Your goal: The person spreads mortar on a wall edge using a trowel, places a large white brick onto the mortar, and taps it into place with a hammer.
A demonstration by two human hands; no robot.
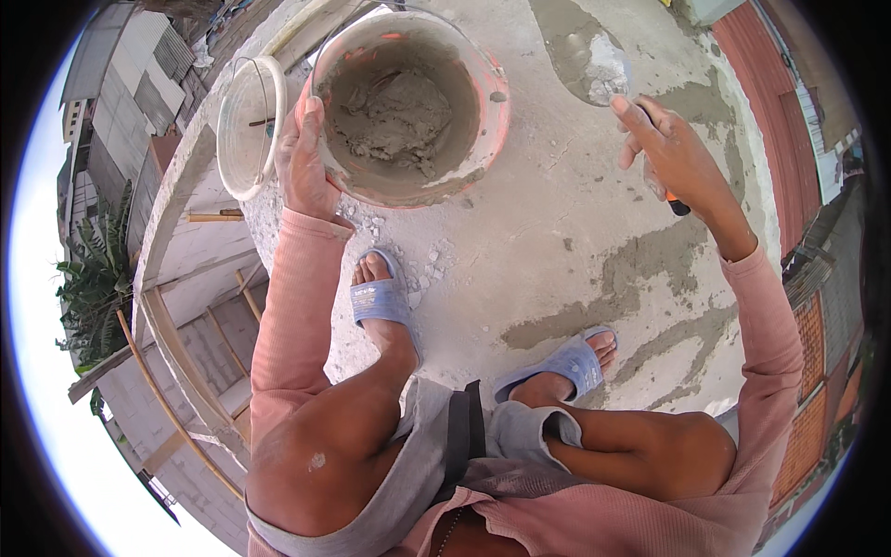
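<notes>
My left hand is closed on the left rim of a reddish bucket, tilted so that its inside shows. Wet grey mortar lies in the bottom and coats the walls. To the right, my right hand is wrapped round the handle of a trowel; the orange and black handle end sticks out below the palm. Pale, wet-looking mortar sits at the trowel's blade, whose outline blends with the grey slab behind it.
A white bucket with a wire handle stands left of the reddish one, by the slab's raised edge. Beyond that edge the ground drops away to walls and bamboo poles. Mortar smears and loose crumbs lie around my sandalled feet.
</notes>
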